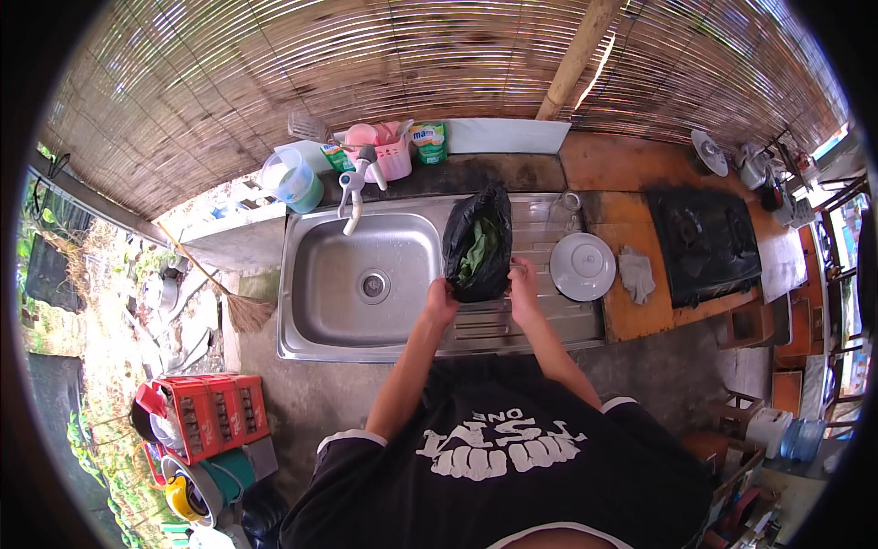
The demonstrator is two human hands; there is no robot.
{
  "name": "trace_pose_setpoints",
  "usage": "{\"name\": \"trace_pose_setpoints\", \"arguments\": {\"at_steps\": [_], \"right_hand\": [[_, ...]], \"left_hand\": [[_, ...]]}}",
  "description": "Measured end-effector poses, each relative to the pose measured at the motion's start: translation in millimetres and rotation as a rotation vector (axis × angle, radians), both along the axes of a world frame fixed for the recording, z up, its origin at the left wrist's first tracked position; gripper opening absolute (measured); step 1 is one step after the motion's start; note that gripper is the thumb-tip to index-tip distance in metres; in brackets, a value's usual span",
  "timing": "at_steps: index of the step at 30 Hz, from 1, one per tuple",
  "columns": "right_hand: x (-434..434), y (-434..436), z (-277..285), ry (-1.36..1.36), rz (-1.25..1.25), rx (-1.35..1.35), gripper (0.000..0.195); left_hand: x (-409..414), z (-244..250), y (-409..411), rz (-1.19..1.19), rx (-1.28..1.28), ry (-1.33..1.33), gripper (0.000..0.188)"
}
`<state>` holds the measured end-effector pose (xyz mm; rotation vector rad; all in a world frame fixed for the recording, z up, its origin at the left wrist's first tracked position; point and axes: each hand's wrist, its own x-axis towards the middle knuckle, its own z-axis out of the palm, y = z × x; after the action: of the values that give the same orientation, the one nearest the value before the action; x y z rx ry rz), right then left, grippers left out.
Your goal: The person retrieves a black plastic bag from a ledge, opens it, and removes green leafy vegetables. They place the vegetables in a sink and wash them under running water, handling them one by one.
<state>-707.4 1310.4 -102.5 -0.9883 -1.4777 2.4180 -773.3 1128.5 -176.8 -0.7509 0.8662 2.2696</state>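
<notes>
A black plastic bag rests over the drainboard, right of the sink basin. Its mouth gapes, and green leaves show inside. My left hand pinches the bag's near left edge. At the near right edge, my right hand grips the plastic too. To the left lies the stainless steel sink basin with wet drops and a round drain. A white faucet leans over its back rim.
Right of the bag are an upside-down white plate, a clear glass, a grey cloth and a black gas stove. Behind the sink stand a bucket, a pink basket and a soap pouch. A broom leans at left.
</notes>
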Motion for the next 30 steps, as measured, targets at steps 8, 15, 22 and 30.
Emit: {"name": "trace_pose_setpoints", "arguments": {"at_steps": [8,15,22,30], "right_hand": [[-0.1,-36.0,29.7,0.028,-0.183,0.923,0.051],[-7.8,-32.3,12.2,-0.028,0.023,0.571,0.047],[-5.7,-9.9,26.1,-0.038,-0.243,-0.102,0.052],[14.4,2.6,-16.0,-0.001,-0.197,-0.165,0.049]], "left_hand": [[21.6,113.5,-15.9,-0.082,-0.955,0.694,0.034],[15.5,102.5,-7.0,-0.392,-1.000,0.733,0.039],[8.8,75.6,18.7,0.002,-0.133,0.160,0.008],[40.3,0.4,5.1,-0.211,-0.070,0.377,0.008]]}}
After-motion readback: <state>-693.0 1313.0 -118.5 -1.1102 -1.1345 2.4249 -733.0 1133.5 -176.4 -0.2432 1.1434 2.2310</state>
